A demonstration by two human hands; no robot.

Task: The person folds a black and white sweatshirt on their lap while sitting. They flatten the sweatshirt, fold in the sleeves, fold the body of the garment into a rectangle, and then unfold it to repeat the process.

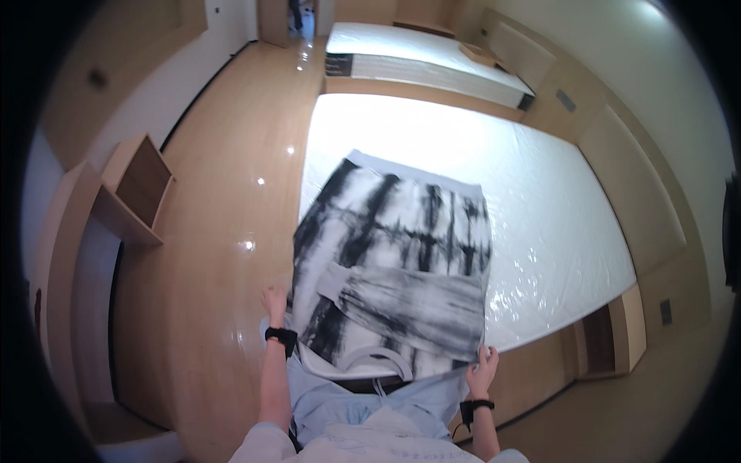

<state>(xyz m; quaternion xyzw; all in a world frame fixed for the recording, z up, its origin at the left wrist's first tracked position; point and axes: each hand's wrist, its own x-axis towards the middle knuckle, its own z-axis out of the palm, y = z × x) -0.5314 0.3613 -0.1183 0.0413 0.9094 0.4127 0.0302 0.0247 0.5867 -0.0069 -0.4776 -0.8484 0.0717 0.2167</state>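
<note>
A black-and-white tie-dye sweatshirt (405, 243) lies spread before me on a plastic-wrapped mattress (556, 254). Its pale hem faces away from me and its grey ribbed neckline (376, 356) lies close to my waist. One sleeve (411, 307) is folded across the body, with its cuff pointing left. The other sleeve is mostly hidden at the left edge. My left hand (275, 301) is just left of the garment, fingers loosely curled, with nothing visible in them. At the near right corner, my right hand (480, 370) touches the shoulder edge, its fingers apart.
A second wrapped mattress (428, 58) lies beyond this one, bearing a wooden box-like piece (477, 55). Wooden shelving (136, 185) stands at the left wall. A nightstand (613, 335) adjoins the bed at right. Wood flooring (231, 202) runs towards a doorway (301, 20), where a person's leg shows.
</note>
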